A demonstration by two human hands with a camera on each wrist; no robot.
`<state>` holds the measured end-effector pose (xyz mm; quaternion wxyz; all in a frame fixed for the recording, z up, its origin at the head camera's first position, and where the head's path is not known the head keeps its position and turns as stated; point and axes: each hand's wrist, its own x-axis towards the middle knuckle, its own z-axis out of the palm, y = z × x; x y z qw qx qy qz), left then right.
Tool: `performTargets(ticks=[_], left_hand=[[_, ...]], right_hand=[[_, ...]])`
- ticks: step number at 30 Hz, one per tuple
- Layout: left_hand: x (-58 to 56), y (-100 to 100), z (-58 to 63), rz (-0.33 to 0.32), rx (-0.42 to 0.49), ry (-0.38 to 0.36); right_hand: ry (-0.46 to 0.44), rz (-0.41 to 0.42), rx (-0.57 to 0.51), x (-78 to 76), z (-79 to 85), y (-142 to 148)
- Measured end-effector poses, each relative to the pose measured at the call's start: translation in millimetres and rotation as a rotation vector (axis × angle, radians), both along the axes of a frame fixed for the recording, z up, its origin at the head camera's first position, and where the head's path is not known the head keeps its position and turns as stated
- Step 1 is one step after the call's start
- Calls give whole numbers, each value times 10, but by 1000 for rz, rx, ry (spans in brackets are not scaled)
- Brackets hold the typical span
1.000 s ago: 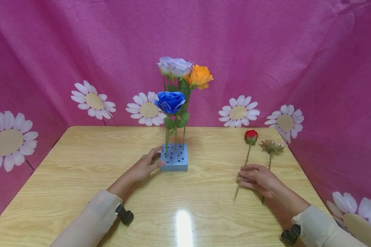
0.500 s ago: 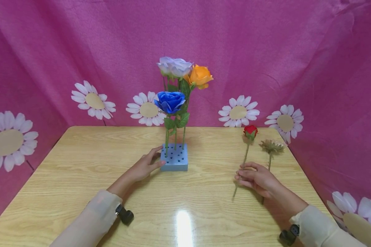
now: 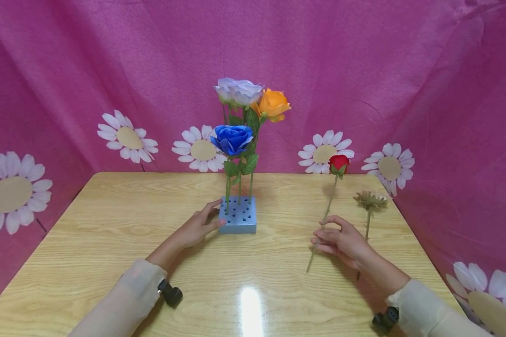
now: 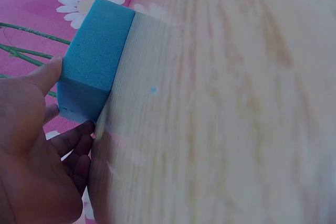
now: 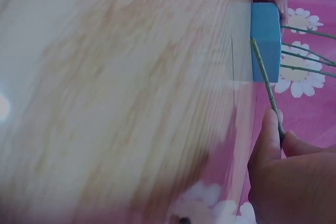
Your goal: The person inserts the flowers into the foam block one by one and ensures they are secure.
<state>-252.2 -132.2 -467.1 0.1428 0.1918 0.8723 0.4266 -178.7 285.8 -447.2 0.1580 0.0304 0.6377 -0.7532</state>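
Note:
My left hand (image 3: 198, 228) holds the left side of a light-blue block (image 3: 238, 228) with holes in its top. Its thumb (image 4: 50, 74) lies against the block's edge, while an index finger reaches the back left corner. Upright in the block stand a blue rose (image 3: 233, 139), an orange rose (image 3: 274, 104) and pale lilac roses (image 3: 245, 91). Off to the right, my right hand (image 3: 341, 241) pinches the thin stem of a red rose (image 3: 339, 163), bloom upward and tilted. In the right wrist view, the stem's lower end (image 5: 265, 80) sticks out past the fingers.
A brownish flower (image 3: 370, 200) with a long stem lies on the wooden table (image 3: 109, 224) right of my right hand, its stem partly hidden by that hand. A pink curtain (image 3: 160, 61) with printed daisies hangs behind and along both sides.
My right hand has moved left and a little away from me, lifting the red rose higher. The left hand, the block and its flowers have stayed put.

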Motion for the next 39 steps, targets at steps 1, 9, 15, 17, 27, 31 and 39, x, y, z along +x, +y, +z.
performTargets(ticks=[1,9,15,17,27,31,39], left_hand=[[-1,0,0,1,-1,0],[-3,3,-2,1,4,-3],[8,8,12,-2,12,1],[9,7,12,-1,14,-1],[-3,0,-12,-8,35,9],[-6,9,-12,-17,48,23],[7,5,2,-9,46,11]], right_hand=[[5,2,-2,0,6,-15],[44,11,19,-32,52,-148],[77,11,56,-62,80,-251],[86,11,64,-69,91,-283],[173,1,121,-84,176,-500],[220,1,164,-102,201,-584],[291,-16,233,-144,292,-789]])
